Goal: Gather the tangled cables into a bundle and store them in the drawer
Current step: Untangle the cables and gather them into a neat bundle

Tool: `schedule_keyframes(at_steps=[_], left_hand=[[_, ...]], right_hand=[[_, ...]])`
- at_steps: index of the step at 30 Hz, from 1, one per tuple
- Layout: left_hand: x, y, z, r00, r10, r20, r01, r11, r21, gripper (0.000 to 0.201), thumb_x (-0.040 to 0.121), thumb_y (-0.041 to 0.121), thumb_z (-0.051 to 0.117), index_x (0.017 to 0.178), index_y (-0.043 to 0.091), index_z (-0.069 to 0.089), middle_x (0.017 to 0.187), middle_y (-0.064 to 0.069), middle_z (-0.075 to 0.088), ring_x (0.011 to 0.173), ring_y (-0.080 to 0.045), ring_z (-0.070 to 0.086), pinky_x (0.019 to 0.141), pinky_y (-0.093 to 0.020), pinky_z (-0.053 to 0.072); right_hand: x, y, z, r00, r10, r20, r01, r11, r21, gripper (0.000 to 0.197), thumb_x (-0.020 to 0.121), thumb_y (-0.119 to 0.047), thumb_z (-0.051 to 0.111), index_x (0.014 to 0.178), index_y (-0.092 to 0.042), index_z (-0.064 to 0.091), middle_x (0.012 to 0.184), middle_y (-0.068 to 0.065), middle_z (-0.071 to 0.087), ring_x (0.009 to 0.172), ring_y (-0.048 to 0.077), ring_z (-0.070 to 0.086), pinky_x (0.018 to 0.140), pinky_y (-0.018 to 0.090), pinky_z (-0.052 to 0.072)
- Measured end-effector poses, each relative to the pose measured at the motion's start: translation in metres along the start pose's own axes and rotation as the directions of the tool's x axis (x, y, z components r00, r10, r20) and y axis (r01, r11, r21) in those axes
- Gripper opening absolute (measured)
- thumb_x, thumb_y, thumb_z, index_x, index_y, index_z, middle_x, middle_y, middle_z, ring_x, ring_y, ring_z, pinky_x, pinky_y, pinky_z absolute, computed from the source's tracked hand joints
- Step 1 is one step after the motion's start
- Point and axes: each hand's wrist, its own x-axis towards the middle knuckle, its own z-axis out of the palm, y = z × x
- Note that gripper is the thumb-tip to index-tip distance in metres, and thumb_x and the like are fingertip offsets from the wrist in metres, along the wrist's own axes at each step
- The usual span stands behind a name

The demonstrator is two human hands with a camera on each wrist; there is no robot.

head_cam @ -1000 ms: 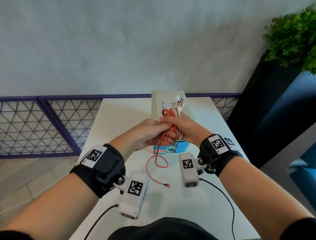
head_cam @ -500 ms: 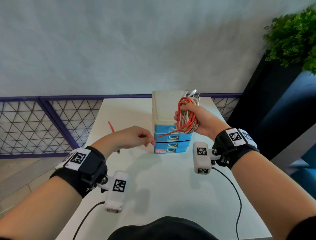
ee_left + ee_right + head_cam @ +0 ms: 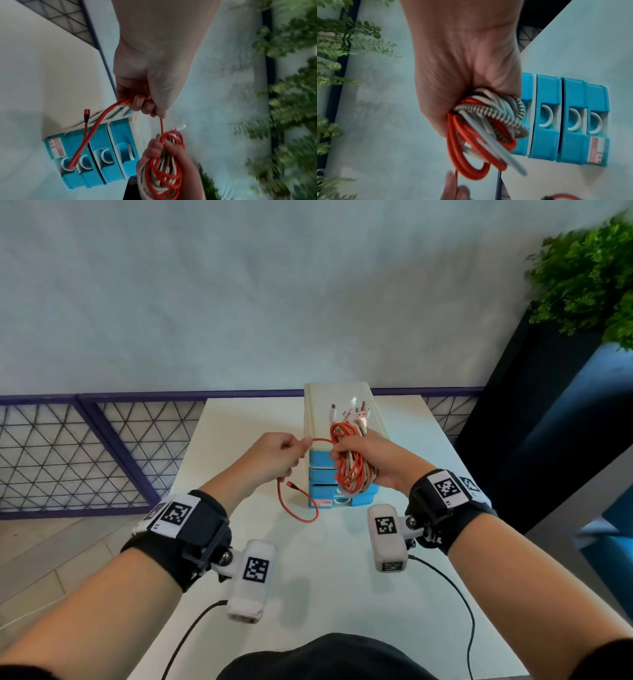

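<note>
My right hand (image 3: 356,455) grips a coiled bundle of red, white and striped cables (image 3: 351,470) in front of the small drawer unit (image 3: 342,405), a cream box with blue drawers (image 3: 96,162). Plug ends stick up out of the bundle. My left hand (image 3: 281,455) pinches the loose red cable (image 3: 320,440) where it leaves the bundle. The red tail (image 3: 294,505) hangs down from that hand and curls above the table, its plug (image 3: 86,113) free. The bundle (image 3: 484,129) fills my right fist (image 3: 467,81) in the right wrist view. All drawers look closed.
The white table (image 3: 342,577) stands against a grey wall with a purple mesh railing (image 3: 85,453) to the left. A dark planter with a green plant (image 3: 589,275) stands at the right. Black wires from the wrist cameras trail over the table's near edge.
My left hand has moved up and right, close to the bundle, sliding along the red cable. The right hand lowered the bundle in front of the drawers. The red tail now hangs in a loop.
</note>
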Motion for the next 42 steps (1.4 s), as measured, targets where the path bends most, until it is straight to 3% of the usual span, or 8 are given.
schedule_keyframes(at_steps=[4, 8, 14, 20, 25, 30, 36, 42], left_hand=[[-0.006, -0.005, -0.011, 0.946, -0.194, 0.259, 0.3, 0.826, -0.477, 0.028, 0.1, 0.029, 0.037, 0.078, 0.017, 0.051, 0.052, 0.007, 0.038, 0.044, -0.011, 0.035, 0.051, -0.023, 0.037], [-0.012, 0.006, -0.006, 0.927, -0.131, 0.352, 0.326, 0.745, -0.582, 0.023, 0.099, 0.023, 0.043, 0.086, 0.016, 0.061, 0.065, 0.006, 0.057, 0.06, -0.009, 0.055, 0.061, -0.023, 0.055], [-0.014, 0.026, 0.016, 0.935, -0.112, 0.338, 0.287, 0.796, -0.532, 0.011, 0.09, 0.019, 0.059, 0.085, 0.012, 0.066, 0.066, 0.004, 0.071, 0.057, -0.005, 0.065, 0.054, -0.018, 0.055], [-0.017, 0.03, 0.027, 0.931, -0.097, 0.352, 0.252, 0.869, -0.426, 0.016, 0.093, 0.024, 0.057, 0.082, 0.014, 0.063, 0.057, 0.006, 0.062, 0.044, -0.005, 0.054, 0.046, -0.016, 0.049], [-0.02, 0.022, 0.008, 0.827, -0.115, 0.55, 0.373, 0.844, -0.385, 0.03, 0.098, 0.037, 0.042, 0.074, 0.021, 0.049, 0.049, 0.01, 0.03, 0.039, -0.006, 0.025, 0.04, -0.016, 0.025], [-0.024, -0.007, -0.021, 0.729, -0.107, 0.676, 0.292, 0.942, -0.166, 0.032, 0.101, 0.025, 0.034, 0.076, 0.018, 0.052, 0.06, 0.005, 0.031, 0.048, -0.009, 0.027, 0.051, -0.02, 0.028], [-0.011, -0.011, -0.029, 0.964, 0.039, 0.264, -0.105, 0.965, 0.242, 0.017, 0.093, 0.02, 0.055, 0.089, 0.017, 0.072, 0.065, 0.008, 0.057, 0.056, 0.002, 0.047, 0.054, -0.011, 0.034], [0.004, 0.003, -0.01, 0.972, 0.236, 0.001, -0.231, 0.95, 0.211, 0.008, 0.087, 0.017, 0.064, 0.083, 0.014, 0.071, 0.067, 0.008, 0.062, 0.057, 0.004, 0.054, 0.057, -0.012, 0.04]], right_hand=[[0.008, 0.002, -0.018, 0.987, -0.051, -0.149, 0.053, 0.999, 0.007, 0.014, 0.09, -0.017, 0.064, 0.094, -0.011, 0.052, 0.073, 0.006, 0.058, 0.061, 0.016, 0.061, 0.077, 0.043, 0.055], [0.009, 0.002, -0.014, 0.985, -0.07, -0.158, 0.061, 0.996, -0.063, 0.03, 0.086, -0.039, 0.067, 0.096, -0.015, 0.051, 0.074, 0.006, 0.056, 0.06, 0.019, 0.061, 0.063, 0.035, 0.058], [0.004, -0.003, 0.005, 0.999, -0.04, 0.037, 0.04, 0.999, -0.015, 0.038, 0.088, -0.05, 0.058, 0.081, -0.013, 0.053, 0.067, 0.012, 0.058, 0.06, 0.022, 0.063, 0.063, 0.033, 0.057], [0.007, 0.0, 0.01, 0.996, -0.084, -0.032, 0.082, 0.994, -0.068, 0.014, 0.089, -0.014, 0.064, 0.078, -0.011, 0.056, 0.058, 0.008, 0.056, 0.05, 0.019, 0.058, 0.05, 0.026, 0.052], [0.01, -0.004, 0.0, 0.965, -0.147, -0.219, 0.161, 0.986, 0.048, 0.009, 0.089, -0.008, 0.06, 0.09, -0.01, 0.051, 0.071, 0.006, 0.057, 0.059, 0.017, 0.061, 0.059, 0.032, 0.055], [0.008, -0.016, -0.027, 0.931, -0.141, -0.338, 0.246, 0.924, 0.292, 0.006, 0.091, -0.006, 0.057, 0.094, -0.009, 0.052, 0.074, 0.007, 0.058, 0.062, 0.019, 0.063, 0.076, 0.041, 0.055], [-0.004, -0.022, -0.022, 0.995, -0.042, -0.088, 0.065, 0.958, 0.279, 0.01, 0.093, -0.008, 0.054, 0.102, -0.003, 0.053, 0.078, 0.012, 0.064, 0.07, 0.022, 0.068, 0.078, 0.045, 0.056], [-0.008, -0.016, 0.008, 0.991, 0.056, 0.12, -0.059, 0.998, 0.023, 0.013, 0.093, -0.005, 0.054, 0.104, 0.0, 0.056, 0.087, 0.018, 0.067, 0.074, 0.024, 0.07, 0.07, 0.033, 0.059]])
